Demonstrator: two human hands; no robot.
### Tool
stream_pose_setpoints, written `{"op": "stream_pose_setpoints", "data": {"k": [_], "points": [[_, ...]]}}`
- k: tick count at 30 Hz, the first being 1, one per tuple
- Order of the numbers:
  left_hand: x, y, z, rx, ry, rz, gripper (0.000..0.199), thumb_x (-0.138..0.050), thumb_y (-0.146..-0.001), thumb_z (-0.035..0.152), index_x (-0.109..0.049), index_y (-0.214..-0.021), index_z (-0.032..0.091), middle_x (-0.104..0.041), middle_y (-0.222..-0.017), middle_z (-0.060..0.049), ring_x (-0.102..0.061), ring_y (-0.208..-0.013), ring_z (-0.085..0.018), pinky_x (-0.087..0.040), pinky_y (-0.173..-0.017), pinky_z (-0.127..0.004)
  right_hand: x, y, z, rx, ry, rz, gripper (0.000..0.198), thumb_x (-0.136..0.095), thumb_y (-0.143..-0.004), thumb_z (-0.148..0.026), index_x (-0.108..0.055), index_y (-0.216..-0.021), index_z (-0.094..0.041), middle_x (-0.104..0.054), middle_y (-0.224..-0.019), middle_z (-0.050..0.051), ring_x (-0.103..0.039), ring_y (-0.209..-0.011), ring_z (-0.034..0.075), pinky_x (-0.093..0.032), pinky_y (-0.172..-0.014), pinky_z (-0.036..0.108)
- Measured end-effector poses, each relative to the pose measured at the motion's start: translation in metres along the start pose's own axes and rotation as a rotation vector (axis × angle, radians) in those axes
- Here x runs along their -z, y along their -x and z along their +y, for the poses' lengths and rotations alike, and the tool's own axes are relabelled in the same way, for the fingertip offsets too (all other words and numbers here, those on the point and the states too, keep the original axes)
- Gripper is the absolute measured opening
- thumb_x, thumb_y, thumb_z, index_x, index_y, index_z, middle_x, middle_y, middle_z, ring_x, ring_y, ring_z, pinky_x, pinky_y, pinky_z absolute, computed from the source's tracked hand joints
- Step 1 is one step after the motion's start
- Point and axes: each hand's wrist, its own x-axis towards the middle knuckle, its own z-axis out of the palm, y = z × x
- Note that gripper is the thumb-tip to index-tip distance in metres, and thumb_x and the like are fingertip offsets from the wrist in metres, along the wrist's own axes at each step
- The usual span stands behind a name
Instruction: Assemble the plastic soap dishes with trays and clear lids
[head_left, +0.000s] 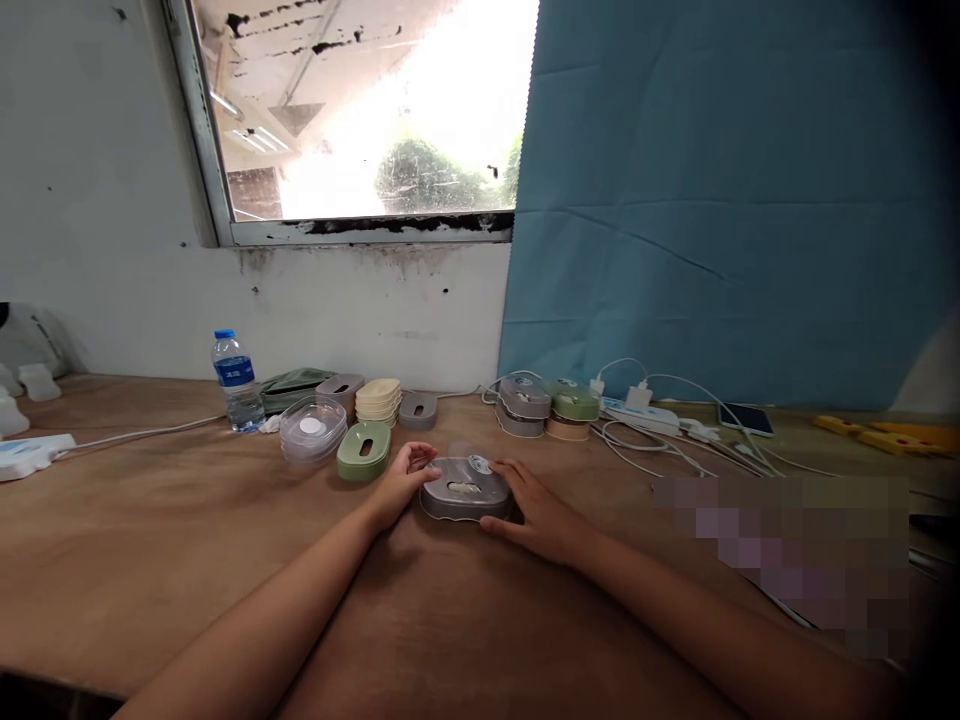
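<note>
A grey oval slotted box (466, 490) rests on the brown table in front of me, under a clear plastic cover with a round sticker near its back right. Curved along its left side is my left hand (405, 485), thumb at the upper edge. My right hand (536, 510) grips the opposite side, its fingers at the back corner and its thumb at the front. Beyond my left hand lie a green slotted lid (364, 450), stacked clear plastic covers (311, 428), stacked cream lids (378, 400) and a small grey slotted piece (418, 411).
Covered grey boxes (523, 400) and a green one (574, 400) are stacked at the back. Right of them are a power strip (641, 415), loose cables and a phone (746, 419). A water bottle (236, 385) stands back left. Part of the right side is pixelated.
</note>
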Motion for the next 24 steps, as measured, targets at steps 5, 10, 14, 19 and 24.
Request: {"op": "stream_pose_setpoints", "data": {"k": [5,10,14,19,24], "points": [[-0.003,0.008,0.009,-0.009,-0.308,-0.239,0.085,-0.079,-0.045,0.025,-0.03,-0.114,0.02,-0.032,-0.127,-0.015,-0.037,-0.118,-0.025,-0.032,-0.096,-0.038,-0.008,0.002,-0.002,-0.14,-0.064,0.105,0.052,-0.054,-0.07,-0.054,-0.043,-0.106,-0.017,-0.049,-0.108,0.011,-0.048,-0.101,0.025,-0.041,-0.086,0.038],[-0.004,0.01,0.012,0.023,-0.473,-0.192,0.106,-0.081,-0.039,0.032,-0.017,-0.123,0.018,-0.038,-0.117,-0.016,-0.045,-0.11,-0.026,-0.034,-0.094,-0.041,-0.001,0.0,0.007,-0.048,-0.109,0.179,0.045,-0.061,-0.067,-0.04,-0.045,-0.102,-0.018,-0.047,-0.107,0.01,-0.047,-0.101,0.025,-0.039,-0.086,0.038],[0.0,0.01,0.009,-0.01,-0.362,-0.362,0.105,-0.08,-0.044,0.029,-0.013,-0.124,0.022,-0.043,-0.116,-0.013,-0.046,-0.11,-0.024,-0.032,-0.096,-0.041,0.011,0.001,0.015,0.175,-0.153,0.114,0.051,-0.065,-0.062,-0.033,-0.045,-0.107,-0.018,-0.043,-0.114,0.012,-0.043,-0.108,0.027,-0.034,-0.091,0.041],[0.001,0.011,0.004,-0.008,-0.355,-0.427,0.11,-0.081,-0.043,0.025,-0.01,-0.128,0.025,-0.035,-0.127,-0.016,-0.042,-0.115,-0.025,-0.031,-0.097,-0.042,0.011,0.004,0.018,0.264,-0.212,0.011,0.051,-0.063,-0.065,-0.036,-0.042,-0.107,-0.018,-0.043,-0.114,0.012,-0.043,-0.108,0.026,-0.034,-0.092,0.04],[0.0,0.012,0.004,-0.025,-0.389,-0.421,0.104,-0.08,-0.044,0.027,-0.017,-0.126,0.024,-0.042,-0.12,-0.014,-0.046,-0.11,-0.025,-0.033,-0.094,-0.041,0.014,0.009,0.012,0.249,-0.174,-0.078,0.054,-0.062,-0.067,-0.035,-0.036,-0.111,-0.018,-0.035,-0.122,0.013,-0.036,-0.115,0.025,-0.032,-0.095,0.039]]}}
